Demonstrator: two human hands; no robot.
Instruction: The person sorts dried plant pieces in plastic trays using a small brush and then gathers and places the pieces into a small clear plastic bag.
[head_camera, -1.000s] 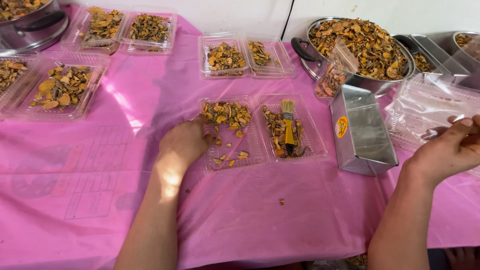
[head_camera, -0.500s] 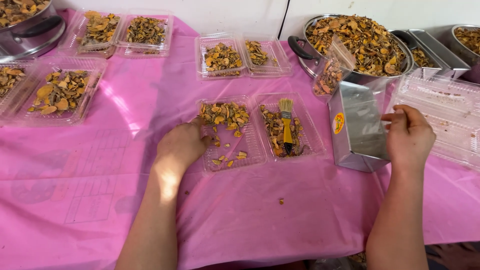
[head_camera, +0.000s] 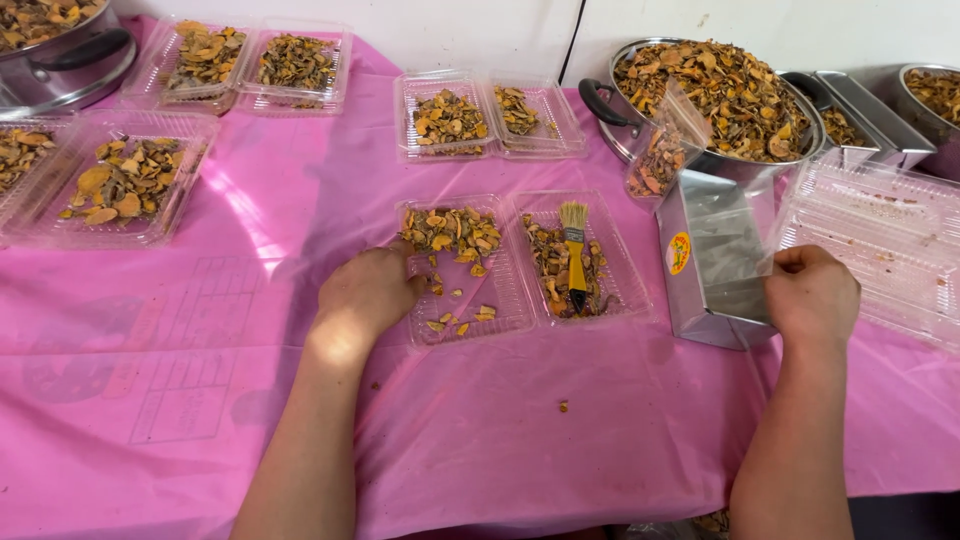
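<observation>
My left hand (head_camera: 368, 291) rests on the left edge of an open clear plastic clamshell box (head_camera: 500, 315), fingers curled over dried orange-brown slices (head_camera: 455, 230) in its left half. The right half holds more slices and a small yellow-handled brush (head_camera: 574, 250). My right hand (head_camera: 812, 296) is closed on the near right edge of a metal scoop-shaped tray (head_camera: 715, 255) lying on the pink tablecloth (head_camera: 500, 430).
A big metal pan heaped with dried slices (head_camera: 715, 85) stands behind the scoop, a small clear bag (head_camera: 662, 155) leaning on it. Empty clear boxes (head_camera: 880, 245) lie at right. Filled clamshells (head_camera: 480, 115) (head_camera: 250, 60) (head_camera: 110, 180) sit at the back and left; a pot (head_camera: 60, 45) stands far left.
My right hand moved in from the far right to the metal scoop and took hold of its edge. My left hand stayed at the clamshell box.
</observation>
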